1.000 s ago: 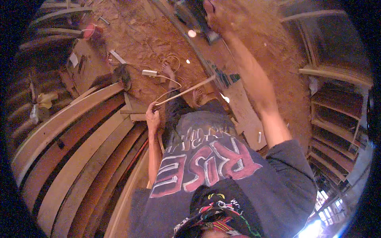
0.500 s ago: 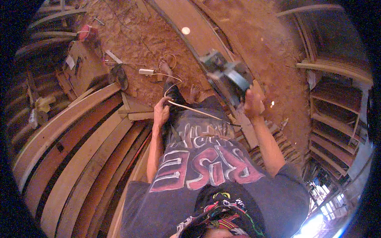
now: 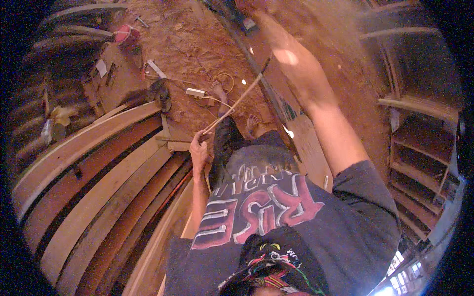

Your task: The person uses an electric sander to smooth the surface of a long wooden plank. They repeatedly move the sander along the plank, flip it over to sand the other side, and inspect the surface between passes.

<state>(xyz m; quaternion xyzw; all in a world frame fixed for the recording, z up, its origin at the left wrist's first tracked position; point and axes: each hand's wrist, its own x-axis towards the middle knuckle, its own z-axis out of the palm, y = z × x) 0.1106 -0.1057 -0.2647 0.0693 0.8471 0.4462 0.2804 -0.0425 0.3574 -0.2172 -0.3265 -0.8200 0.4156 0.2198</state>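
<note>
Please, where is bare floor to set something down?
Mostly bare floor lies between the red bucket and long plank, and between the right forearm and wooden rack. Crowded: the boards at left, and around the power strip, cable and left hand.

My shirt (image 3: 350,237) is soft, matt cloth. My cord (image 3: 247,90) looks like smooth plastic, the white power strip (image 3: 195,92) like hard plastic. I see bare, matt wood in the stacked boards (image 3: 106,190); the floor (image 3: 182,44) looks rough and crumbly.
</note>
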